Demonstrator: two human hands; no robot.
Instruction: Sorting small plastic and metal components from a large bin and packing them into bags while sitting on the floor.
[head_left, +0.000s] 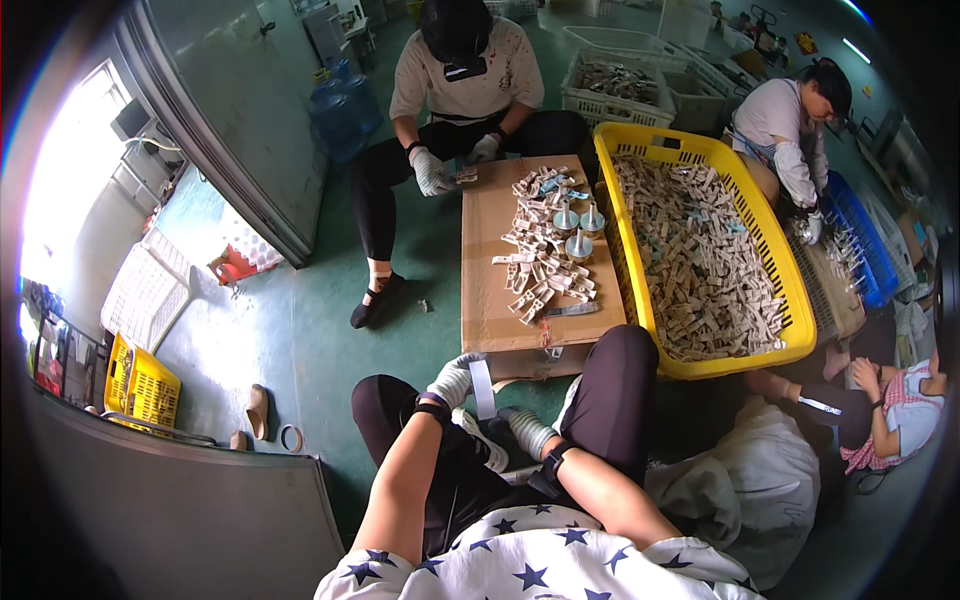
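Note:
My left hand [452,381], in a white knit glove, is closed on the upper end of a narrow white strip [482,388] that hangs down over my lap. Close to the strip's lower end, my right hand [527,431] wears a striped glove with dark fingertips. Its fingers are drawn together, and whether they grip anything is too small to make out. Just beyond my knees stands a brown cardboard box [490,290]. On its top lie many small beige clip-like pieces [540,275] and several small containers with pointed white nozzles [578,246].
A yellow plastic basket [797,335] full of beige pieces stands right of the box. Across from me sits a person with gloved hands [432,172]. Another person works by a blue crate [855,225] at right. A white sack [745,480] lies beside my right leg.

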